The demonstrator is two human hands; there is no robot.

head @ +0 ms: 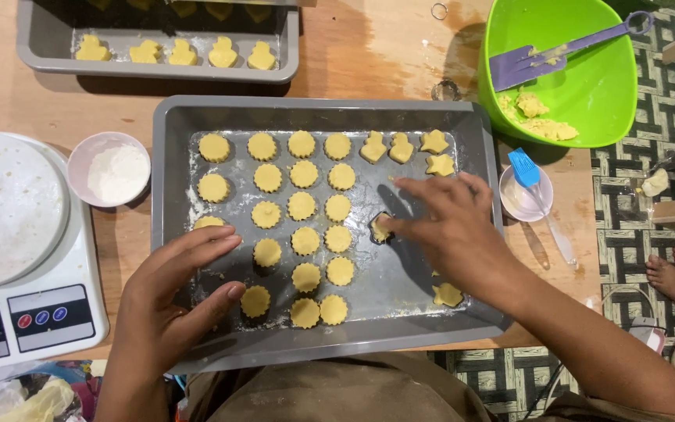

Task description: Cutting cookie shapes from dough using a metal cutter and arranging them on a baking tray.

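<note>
1. Our left hand [169, 301] lies flat and open on the grey metal baking tray [167, 234], holding nothing.
2. Our right hand [451, 227] pinches a small dark cookie cutter [382, 227] onto the tray, right of the round yellow dough cookies [304, 206]; we judge placing underway; next needs a clean release.

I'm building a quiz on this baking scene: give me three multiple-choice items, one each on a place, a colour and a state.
1. Where does the small round bowl of white flour stand?
A. left of the grey metal baking tray
B. inside it
C. right of it

2. What colour is the big plastic mixing bowl?
A. red
B. green
C. white

3. What is the right hand doing?
A. resting flat
B. pressing a small dark cutter with yellow dough onto the tray
C. holding a spatula

Answers: A, it sits between scale and tray; B, bright green; B, fingertips pinch the cutter.
</note>
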